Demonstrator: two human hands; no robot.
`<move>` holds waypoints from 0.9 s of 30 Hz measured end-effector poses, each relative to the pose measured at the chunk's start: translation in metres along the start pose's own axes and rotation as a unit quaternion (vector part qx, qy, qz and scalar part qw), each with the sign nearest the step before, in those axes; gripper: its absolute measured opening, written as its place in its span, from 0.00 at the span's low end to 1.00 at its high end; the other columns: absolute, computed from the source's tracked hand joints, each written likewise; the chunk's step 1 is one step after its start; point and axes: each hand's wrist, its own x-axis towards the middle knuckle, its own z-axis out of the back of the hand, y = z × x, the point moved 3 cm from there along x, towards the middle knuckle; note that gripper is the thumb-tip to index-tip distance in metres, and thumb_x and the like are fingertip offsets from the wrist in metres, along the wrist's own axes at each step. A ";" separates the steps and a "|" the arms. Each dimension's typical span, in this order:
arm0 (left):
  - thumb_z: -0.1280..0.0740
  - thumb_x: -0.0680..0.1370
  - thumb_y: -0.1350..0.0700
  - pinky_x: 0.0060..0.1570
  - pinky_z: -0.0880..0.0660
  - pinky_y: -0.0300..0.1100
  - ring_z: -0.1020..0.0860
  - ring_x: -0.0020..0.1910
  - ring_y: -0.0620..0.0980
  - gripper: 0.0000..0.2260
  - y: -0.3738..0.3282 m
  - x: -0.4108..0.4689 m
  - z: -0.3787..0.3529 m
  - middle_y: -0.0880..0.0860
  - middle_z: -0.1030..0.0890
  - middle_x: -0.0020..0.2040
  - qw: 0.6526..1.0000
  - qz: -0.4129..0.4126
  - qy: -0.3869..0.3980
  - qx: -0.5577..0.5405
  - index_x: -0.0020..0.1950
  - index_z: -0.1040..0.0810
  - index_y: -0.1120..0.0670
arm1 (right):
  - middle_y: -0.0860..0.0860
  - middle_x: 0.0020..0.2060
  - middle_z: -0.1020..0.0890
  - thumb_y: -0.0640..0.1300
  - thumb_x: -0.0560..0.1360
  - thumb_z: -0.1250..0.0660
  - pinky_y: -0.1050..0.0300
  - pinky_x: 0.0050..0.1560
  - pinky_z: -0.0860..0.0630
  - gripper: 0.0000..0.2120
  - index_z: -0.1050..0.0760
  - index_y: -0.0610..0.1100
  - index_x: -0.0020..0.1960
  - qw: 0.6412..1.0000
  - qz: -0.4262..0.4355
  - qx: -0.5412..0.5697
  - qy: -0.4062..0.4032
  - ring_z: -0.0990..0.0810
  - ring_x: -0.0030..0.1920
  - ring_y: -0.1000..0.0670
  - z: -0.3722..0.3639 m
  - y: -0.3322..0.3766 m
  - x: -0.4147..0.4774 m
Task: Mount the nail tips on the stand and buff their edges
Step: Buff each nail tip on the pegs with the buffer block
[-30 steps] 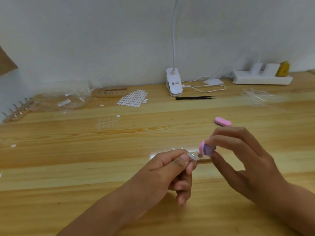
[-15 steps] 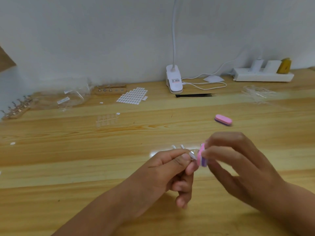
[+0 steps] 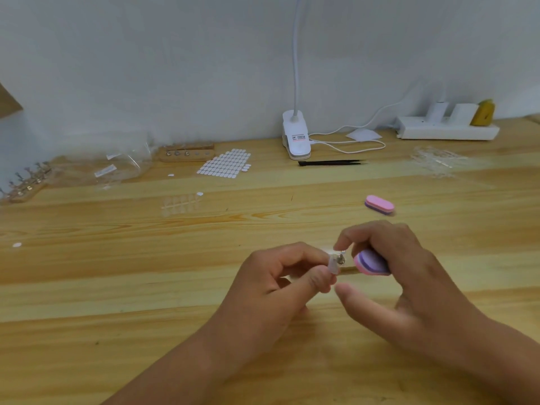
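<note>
Pinching a clear nail tip (image 3: 334,266) between thumb and forefinger, the left hand (image 3: 280,285) sits just below the middle of the frame, its other fingers curled under. The tip sits against a small metal clip (image 3: 340,258), and whether it is fixed to the clip cannot be told. Close beside it, the right hand (image 3: 409,282) grips a pink and purple buffer block (image 3: 372,263) in its curled fingers. The block's rounded end is near the tip but apart from it. The right forefinger reaches over the clip, and the thumb points left below it, holding nothing. Both hands hover close together over the wooden table (image 3: 117,302).

Further back, right of centre, a second buffer block (image 3: 379,204) lies flat on the table. Left of centre lies a faint sheet of clear tips (image 3: 181,203). Behind that lie a sheet of white oval stickers (image 3: 225,163) and, to its right, black tweezers (image 3: 331,162). A heap of clear plastic pieces (image 3: 435,162) lies toward the right edge.

Along the wall stand a small wooden stand (image 3: 187,153) with metal studs, a white clip lamp (image 3: 296,138) with its cable, and a white power strip (image 3: 447,131). A clear plastic bag (image 3: 117,168) and another stand with clips (image 3: 26,185) lie at the far left.
</note>
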 end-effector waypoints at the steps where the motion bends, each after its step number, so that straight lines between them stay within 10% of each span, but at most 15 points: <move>1: 0.31 0.75 0.49 0.35 0.24 0.38 0.19 0.42 0.43 0.07 0.000 0.000 0.000 0.48 0.16 0.43 1.000 -0.005 -0.001 0.002 0.48 0.16 0.49 | 0.55 0.38 0.24 0.54 0.70 0.34 0.65 0.48 0.33 0.12 0.23 0.49 0.50 1.000 0.015 -0.015 -0.009 0.28 0.43 0.55 -0.002 0.001 0.002; 7: 0.30 0.75 0.48 0.50 0.26 0.39 0.21 0.52 0.51 0.06 -0.005 0.002 0.002 0.43 0.16 0.47 0.992 -0.065 -0.047 0.096 0.49 0.15 0.44 | 0.59 0.37 0.25 0.52 0.72 0.29 0.51 0.54 0.27 0.09 0.19 0.47 0.46 0.998 0.060 -0.006 -0.034 0.26 0.41 0.54 0.002 -0.007 0.008; 15: 0.28 0.70 0.40 0.69 0.40 0.43 0.39 0.66 0.33 0.21 0.006 0.009 0.010 0.33 0.30 0.63 0.942 0.036 -0.108 0.314 0.62 0.25 0.36 | 0.56 0.36 0.21 0.61 0.72 0.29 0.50 0.65 0.31 0.14 0.20 0.50 0.44 0.998 0.009 -0.064 -0.022 0.23 0.45 0.47 -0.004 -0.027 0.019; 19: 0.28 0.71 0.43 0.68 0.42 0.44 0.38 0.64 0.35 0.09 0.012 0.014 0.008 0.37 0.28 0.61 0.933 0.035 -0.122 0.336 0.51 0.20 0.40 | 0.63 0.34 0.35 0.51 0.74 0.27 0.35 0.54 0.24 0.10 0.16 0.44 0.43 0.989 0.047 -0.142 -0.004 0.28 0.36 0.49 -0.016 -0.031 0.024; 27: 0.27 0.73 0.49 0.72 0.46 0.50 0.32 0.66 0.42 0.02 0.009 0.019 0.004 0.42 0.23 0.58 0.901 -0.061 -0.128 0.409 0.44 0.18 0.44 | 0.58 0.35 0.31 0.54 0.71 0.29 0.42 0.45 0.22 0.13 0.16 0.45 0.45 0.982 0.074 -0.172 0.002 0.32 0.38 0.52 -0.021 -0.030 0.019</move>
